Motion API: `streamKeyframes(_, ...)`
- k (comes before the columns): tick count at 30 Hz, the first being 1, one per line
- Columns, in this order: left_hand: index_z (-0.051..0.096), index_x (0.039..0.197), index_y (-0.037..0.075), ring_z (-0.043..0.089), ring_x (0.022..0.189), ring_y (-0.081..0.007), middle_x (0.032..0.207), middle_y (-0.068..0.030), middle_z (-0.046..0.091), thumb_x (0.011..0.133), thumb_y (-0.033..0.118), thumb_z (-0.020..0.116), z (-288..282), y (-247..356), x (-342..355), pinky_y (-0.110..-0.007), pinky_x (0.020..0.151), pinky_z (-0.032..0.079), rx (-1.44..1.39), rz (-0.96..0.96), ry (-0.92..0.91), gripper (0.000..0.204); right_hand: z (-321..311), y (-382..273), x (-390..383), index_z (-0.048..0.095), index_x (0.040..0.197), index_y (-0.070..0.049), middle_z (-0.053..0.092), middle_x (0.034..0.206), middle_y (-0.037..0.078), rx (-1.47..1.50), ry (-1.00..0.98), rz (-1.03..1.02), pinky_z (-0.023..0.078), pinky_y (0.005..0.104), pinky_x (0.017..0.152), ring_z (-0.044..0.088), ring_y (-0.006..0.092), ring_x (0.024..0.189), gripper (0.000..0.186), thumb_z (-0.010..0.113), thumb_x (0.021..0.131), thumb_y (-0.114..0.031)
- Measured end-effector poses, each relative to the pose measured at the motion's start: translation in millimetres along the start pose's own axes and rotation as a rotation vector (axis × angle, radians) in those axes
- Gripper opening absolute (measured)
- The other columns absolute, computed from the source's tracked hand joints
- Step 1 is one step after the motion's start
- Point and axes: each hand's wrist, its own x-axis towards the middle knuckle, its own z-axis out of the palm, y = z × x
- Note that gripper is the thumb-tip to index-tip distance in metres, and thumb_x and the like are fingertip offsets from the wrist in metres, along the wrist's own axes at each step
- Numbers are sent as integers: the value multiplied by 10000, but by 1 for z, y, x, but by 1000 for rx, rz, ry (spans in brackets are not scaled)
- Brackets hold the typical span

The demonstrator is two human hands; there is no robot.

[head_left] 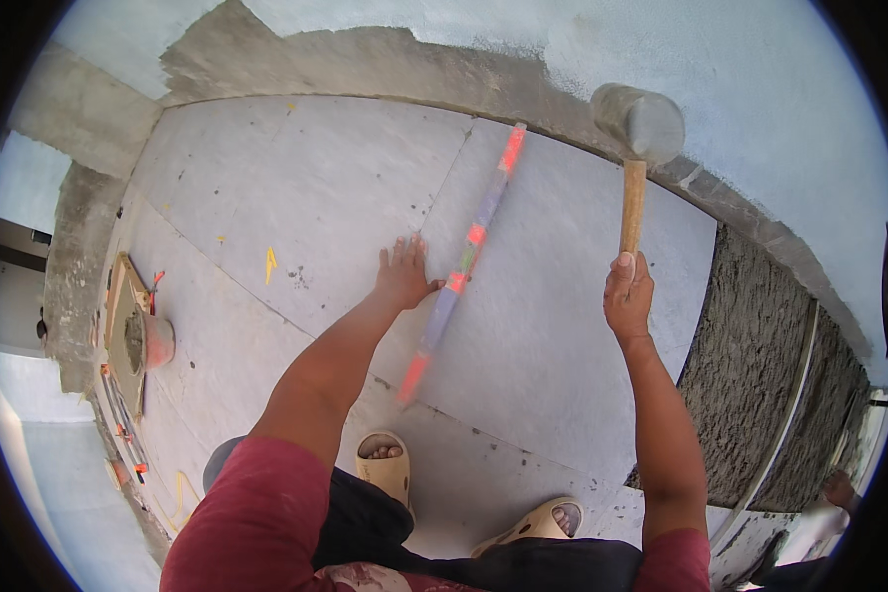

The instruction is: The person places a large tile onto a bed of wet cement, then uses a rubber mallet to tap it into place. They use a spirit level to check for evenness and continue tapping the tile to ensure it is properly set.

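Note:
My left hand (405, 272) lies flat with spread fingers on a large grey floor tile (306, 187), right beside a long spirit level (464, 264) with orange and red marks that rests across the tile joint. My right hand (629, 293) grips the wooden handle of a rubber mallet (637, 148). Its grey head is raised above the right-hand tile (562, 316), near the far wall.
Rough grey mortar bed (760, 375) lies bare to the right of the tiles. At the left sit a mortar board with a trowel and a red bowl (153, 340). My feet in tan sandals (385, 469) stand on the tiles. Another person's foot (839, 488) shows far right.

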Motion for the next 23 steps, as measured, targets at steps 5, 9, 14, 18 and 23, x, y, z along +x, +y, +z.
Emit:
streamKeyframes(5,36,1597,32,34,1545,-343,1682,-133,4,993,640,374,-3,-3,-1,-566,1222,107,21,-14,-2,921,-12,-37,22,530,829,-12,455,544,26,-117,-245,375,419,298,354,473,117,390,621,409,1025,-589)
streamKeyframes(9,38,1597,32,46,1545,-342,1682,-135,18,995,646,354,-2,-3,0,-583,1215,112,42,-22,-31,916,-27,-60,-6,526,850,-22,443,523,11,152,-208,379,361,266,325,422,97,368,616,423,1016,-606)
streamKeyframes(14,42,1597,32,43,1546,-340,1683,-131,16,996,650,341,-3,1,2,-579,1215,117,61,-19,-22,912,-56,-38,-77,523,857,-24,444,527,10,185,-204,523,355,268,325,418,98,369,589,444,1017,-585)
streamKeyframes(18,39,1597,31,39,1546,-338,1683,-129,14,997,646,340,-6,1,2,-578,1216,115,72,-12,-53,910,-65,-20,-119,526,866,-15,454,545,19,158,-224,627,360,274,325,428,108,372,584,440,1024,-570)
streamKeyframes(23,59,1605,67,21,1549,-321,1688,-94,28,967,699,358,-10,3,5,-560,1221,101,102,-44,-72,947,-67,-12,-124,532,883,-3,473,568,30,120,-222,629,368,280,326,440,120,373,589,441,1023,-568)
